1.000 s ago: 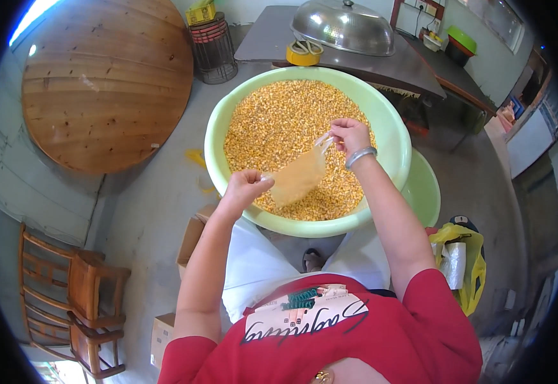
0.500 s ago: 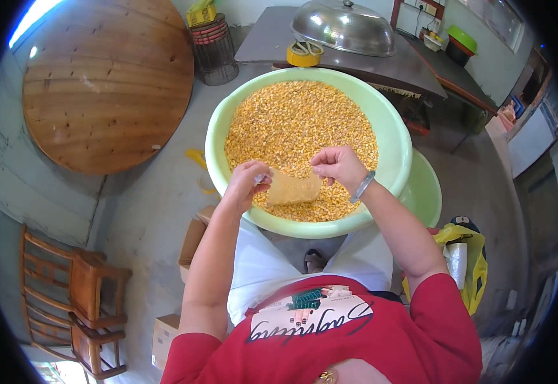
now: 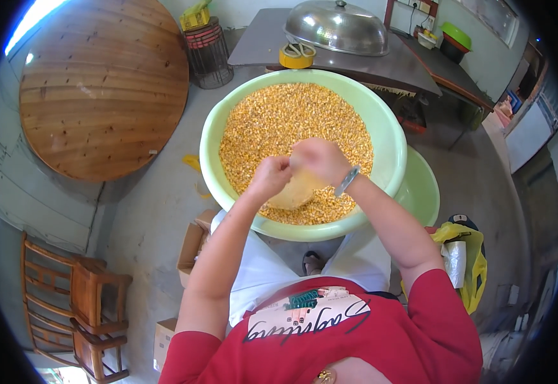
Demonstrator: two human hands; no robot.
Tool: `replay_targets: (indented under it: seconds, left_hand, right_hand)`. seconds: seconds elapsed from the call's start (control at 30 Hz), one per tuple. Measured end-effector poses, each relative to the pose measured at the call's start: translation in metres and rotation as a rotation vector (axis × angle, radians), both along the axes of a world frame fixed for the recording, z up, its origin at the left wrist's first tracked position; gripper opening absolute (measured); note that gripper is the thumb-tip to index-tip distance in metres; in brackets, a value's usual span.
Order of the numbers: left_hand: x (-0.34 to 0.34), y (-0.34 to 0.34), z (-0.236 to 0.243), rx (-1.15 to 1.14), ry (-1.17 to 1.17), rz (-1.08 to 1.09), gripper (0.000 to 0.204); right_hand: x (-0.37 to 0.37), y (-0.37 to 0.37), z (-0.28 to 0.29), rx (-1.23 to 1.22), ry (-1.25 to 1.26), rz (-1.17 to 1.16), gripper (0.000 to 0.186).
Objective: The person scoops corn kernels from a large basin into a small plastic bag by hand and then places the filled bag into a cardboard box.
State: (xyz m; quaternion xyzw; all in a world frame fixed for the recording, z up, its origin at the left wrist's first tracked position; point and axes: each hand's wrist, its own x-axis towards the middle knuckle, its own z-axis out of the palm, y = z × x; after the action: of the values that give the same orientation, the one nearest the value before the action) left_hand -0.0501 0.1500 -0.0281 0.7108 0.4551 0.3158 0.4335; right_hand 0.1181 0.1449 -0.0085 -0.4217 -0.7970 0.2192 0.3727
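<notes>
A dark table [image 3: 253,50] stands at the far side, bearing a metal dome lid [image 3: 339,29]. In front of it sits a big pale-green tub [image 3: 389,157], broadly filled with yellow corn kernels [image 3: 291,115]. A second green basin [image 3: 424,185] shows past the tub's right rim; an open cardboard box [image 3: 192,246] is near its lower left rim.

Over the tub's near half, the right hand [image 3: 320,160] is at the upper part of a small translucent bag [image 3: 297,193]; it is blurred, so I cannot tell whether its fingers are closed. The left hand [image 3: 271,178] has thumb and forefinger pinched on the bag's upper left. The bag hangs over the kernels, between the hands and the near rim; whether it touches them is hard to tell. Smallest is a bracelet [image 3: 348,182] on the right wrist.

The bag looks filled with something pale yellow, so filling seems done. Its mouth is hidden by the fingers; whether it is fastened, or that is left, cannot be told.

For moving, the near rim is tight, close to the person's legs. The far rim lies well apart from the hands, giving more room over the kernels that way.
</notes>
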Motion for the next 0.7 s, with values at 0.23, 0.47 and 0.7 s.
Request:
replay_targets:
  seconds: [0.23, 0.47, 0.7]
  left_hand:
    - [-0.015, 0.014, 0.003, 0.007, 0.044, -0.033, 0.022]
    - [-0.041, 0.016, -0.006, -0.045, 0.151, 0.090, 0.020]
    - [-0.059, 0.024, -0.033, 0.246, 0.595, 0.075, 0.012]
  right_hand:
    - [0.004, 0.027, -0.048, -0.746, 0.176, 0.349, 0.024]
    - [0.000, 0.038, -0.074, -0.964, 0.745, 0.213, 0.020]
    - [-0.009, 0.035, -0.081, -1.014, 0.924, 0.360, 0.016]
